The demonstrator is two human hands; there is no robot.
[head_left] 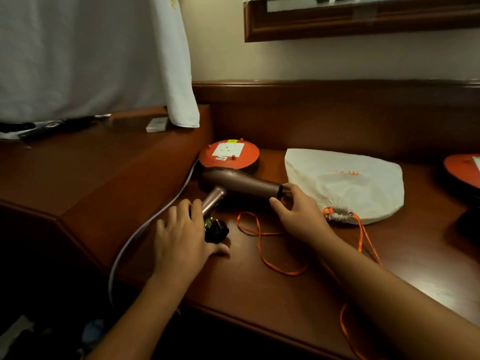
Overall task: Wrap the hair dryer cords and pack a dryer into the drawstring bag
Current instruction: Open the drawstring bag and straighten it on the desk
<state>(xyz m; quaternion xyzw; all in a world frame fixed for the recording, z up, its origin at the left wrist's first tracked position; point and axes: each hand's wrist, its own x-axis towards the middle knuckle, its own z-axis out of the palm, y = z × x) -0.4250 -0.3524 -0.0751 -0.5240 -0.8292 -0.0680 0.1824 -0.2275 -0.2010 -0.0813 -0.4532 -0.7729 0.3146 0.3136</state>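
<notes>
Bronze nozzle point(272, 188) sits pinched in my right hand point(298, 216), fingertips and thumb round its rim. My left hand point(181, 229) drapes over the handle point(211, 201) and plug point(215, 229), and I cannot tell whether it clasps them. Dryer point(241, 181) lies on the desk point(259, 294), bag point(345, 185) just right of it. I'd steady the dryer and coil any slack snugly round the handle.

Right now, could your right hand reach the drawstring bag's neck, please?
Probably yes. The right hand holds the hair dryer by its nozzle; the drawstring bag lies close beside it on the desk, gathered neck nearest, nothing between. It would first have to let go.
</notes>
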